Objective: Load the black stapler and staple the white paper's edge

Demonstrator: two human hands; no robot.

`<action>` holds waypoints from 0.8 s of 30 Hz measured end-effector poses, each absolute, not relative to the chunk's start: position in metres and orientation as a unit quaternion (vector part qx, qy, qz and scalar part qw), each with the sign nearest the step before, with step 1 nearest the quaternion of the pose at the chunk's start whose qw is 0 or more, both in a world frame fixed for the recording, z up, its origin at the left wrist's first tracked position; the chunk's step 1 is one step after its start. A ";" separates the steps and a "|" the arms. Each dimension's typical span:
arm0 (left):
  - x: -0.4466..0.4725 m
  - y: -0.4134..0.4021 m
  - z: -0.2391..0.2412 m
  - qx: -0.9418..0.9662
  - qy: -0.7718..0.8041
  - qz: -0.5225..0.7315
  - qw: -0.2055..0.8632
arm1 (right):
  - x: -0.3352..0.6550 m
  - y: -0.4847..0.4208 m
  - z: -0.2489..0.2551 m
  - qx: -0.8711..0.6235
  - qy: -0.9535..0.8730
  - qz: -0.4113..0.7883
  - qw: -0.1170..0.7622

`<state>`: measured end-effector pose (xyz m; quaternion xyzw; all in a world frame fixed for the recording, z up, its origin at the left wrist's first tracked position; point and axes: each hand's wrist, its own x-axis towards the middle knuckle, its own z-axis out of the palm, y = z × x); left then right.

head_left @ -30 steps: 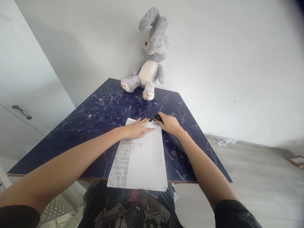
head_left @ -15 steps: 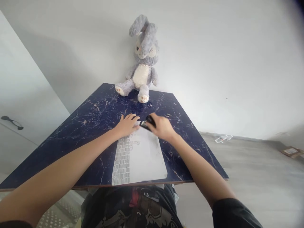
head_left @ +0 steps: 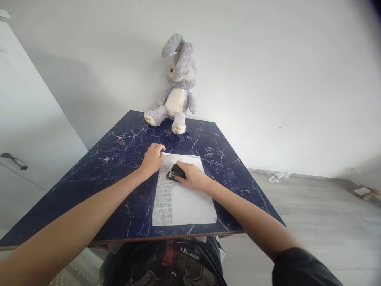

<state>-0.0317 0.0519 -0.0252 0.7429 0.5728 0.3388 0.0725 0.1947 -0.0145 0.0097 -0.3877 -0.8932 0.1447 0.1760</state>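
My right hand is wrapped round a black stapler. The stapler is over the upper left part of the white paper, its nose pointing left. Grey block-like markings run down the paper's left side. At the upper left corner of the paper is my left hand, its fingers curled and closed on the edge. The thumb of that hand is mostly hidden. The paper lies on a dark blue marbled table, close to the front edge.
A grey plush rabbit sits at the back of the table against the wall. A small dark item lies right of the paper. A white cabinet stands at the left. On the floor at right are a clear plastic item and a cardboard box.
My right hand has brought the stapler down and left, from the paper's top edge to over its upper left part. The paper has shifted right. My left hand has curled at its corner.
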 end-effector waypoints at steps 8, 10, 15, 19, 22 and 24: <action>-0.028 0.049 -0.025 0.733 0.589 0.328 0.089 | 0.323 -0.033 0.017 -0.478 -0.852 0.168 0.135; -0.027 0.049 -0.026 0.735 0.589 0.325 0.087 | 0.340 -0.037 0.016 -0.498 -0.840 0.165 0.140; -0.028 0.049 -0.025 0.728 0.594 0.327 0.099 | 0.363 -0.016 0.017 -0.441 -0.829 0.275 0.208; -0.033 0.053 -0.024 0.720 0.601 0.328 0.115 | 0.380 0.038 0.010 -0.490 -0.767 0.224 0.349; -0.038 0.058 -0.028 0.714 0.600 0.339 0.119 | 0.379 0.074 -0.007 -0.528 -0.797 0.139 0.258; -0.042 0.062 -0.032 0.707 0.597 0.356 0.128 | 0.373 0.085 -0.018 -0.527 -0.825 0.120 0.163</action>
